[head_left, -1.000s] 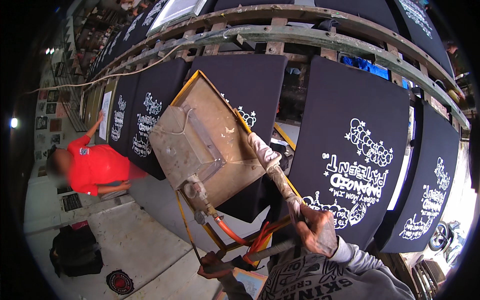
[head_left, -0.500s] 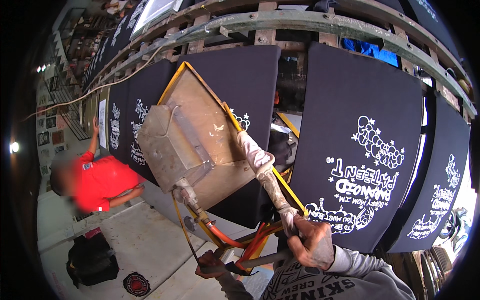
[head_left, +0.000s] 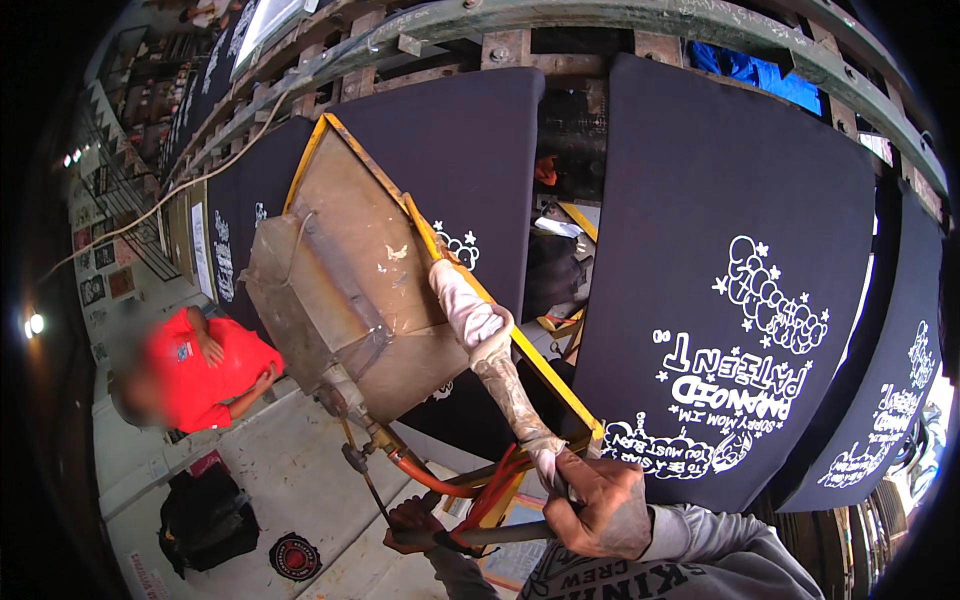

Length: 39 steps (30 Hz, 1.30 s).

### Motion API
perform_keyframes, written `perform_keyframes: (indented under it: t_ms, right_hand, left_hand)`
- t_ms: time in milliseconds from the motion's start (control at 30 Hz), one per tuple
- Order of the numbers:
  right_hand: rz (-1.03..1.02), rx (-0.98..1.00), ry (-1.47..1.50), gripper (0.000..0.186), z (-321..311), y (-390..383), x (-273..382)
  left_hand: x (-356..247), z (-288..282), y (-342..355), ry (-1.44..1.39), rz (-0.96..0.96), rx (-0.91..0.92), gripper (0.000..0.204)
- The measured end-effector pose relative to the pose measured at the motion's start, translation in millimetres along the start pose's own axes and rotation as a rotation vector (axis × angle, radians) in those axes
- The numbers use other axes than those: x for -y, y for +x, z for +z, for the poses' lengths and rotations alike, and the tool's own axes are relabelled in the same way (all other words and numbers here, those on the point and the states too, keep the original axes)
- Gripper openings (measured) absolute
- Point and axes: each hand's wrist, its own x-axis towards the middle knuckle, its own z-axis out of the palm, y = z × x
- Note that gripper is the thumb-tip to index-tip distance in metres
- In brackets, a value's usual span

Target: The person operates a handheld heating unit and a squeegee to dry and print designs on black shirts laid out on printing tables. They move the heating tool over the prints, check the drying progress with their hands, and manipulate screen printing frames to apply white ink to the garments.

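A sheet-metal box heater on a flat metal plate is tilted in front of me, edged by a yellow metal frame. My right hand is closed round the lower end of its long cloth-wrapped handle. Lower left, my left hand is wrapped round the end of a grey bar that runs across to my right hand. An orange hose joins a metal fitting under the box. The plate hangs over a black fabric-covered board and hides part of its white print.
Black boards with white lettering stand in a row to the right. A steel rail curves along the far side. At left, a person in a red shirt stands by the boards. A black bag lies lower left.
The heater has shifted left over the boards, and the whole view has turned slightly. The person in red has lowered a raised arm and drawn the hands in. Both my hands keep their hold.
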Motion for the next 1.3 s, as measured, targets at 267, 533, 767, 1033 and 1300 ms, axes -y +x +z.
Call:
perform_keyframes:
  t_ms: [267,533,767,1033,1300]
  right_hand:
    - [-0.052,-0.008,0.030,0.041,1.0,0.8,-8.6]
    - [-0.006,0.034,0.018,0.041,-9.0,-0.7,-4.3]
    - [-0.040,-0.017,0.030,0.041,-8.9,-1.9,-8.4]
    - [-0.029,-0.012,0.038,0.041,-13.7,0.4,-6.0]
    - [-0.044,-0.022,0.043,0.041,-9.2,-2.4,-11.3]
  left_hand:
    - [-11.1,18.1,-10.3,0.205,0.031,-0.199,0.052]
    - [-112.8,84.8,37.9,0.995,0.336,0.175,0.049]
    - [-103.9,138.6,35.7,1.007,0.280,0.416,0.053]
    - [-98.5,140.4,35.1,1.060,0.328,0.428,0.045]
    - [-100.4,152.6,25.3,1.149,0.523,0.452,0.043]
